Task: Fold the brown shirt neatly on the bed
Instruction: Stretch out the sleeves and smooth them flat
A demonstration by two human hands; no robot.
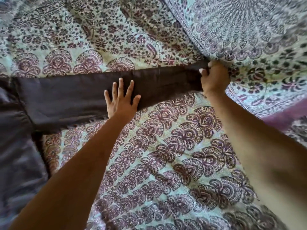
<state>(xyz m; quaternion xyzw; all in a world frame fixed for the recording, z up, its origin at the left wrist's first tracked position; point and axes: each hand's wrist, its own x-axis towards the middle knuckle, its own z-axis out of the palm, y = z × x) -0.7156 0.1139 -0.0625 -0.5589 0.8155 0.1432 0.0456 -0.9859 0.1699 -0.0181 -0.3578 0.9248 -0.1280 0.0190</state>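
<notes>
A paisley-printed bedspread (166, 163) filled the lower frame. The brown shirt (18, 146) lay along the left edge, its sleeve (74, 93) stretched rightward across mid-frame. The left hand (122, 102) pressed flat on it, fingers spread, likely anchoring the cloth. Farther up-right, the right hand (214, 78) gripped the sleeve's end, apparently pulling it taut.

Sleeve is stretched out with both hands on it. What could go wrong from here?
1. The right hand grips the end of the sleeve beside an overlapping fold of the patterned bedspread; it might catch that cloth too.
2. The left hand only presses flat on the sleeve, so a hard pull could drag it and wrinkle the shirt body at the left.
</notes>
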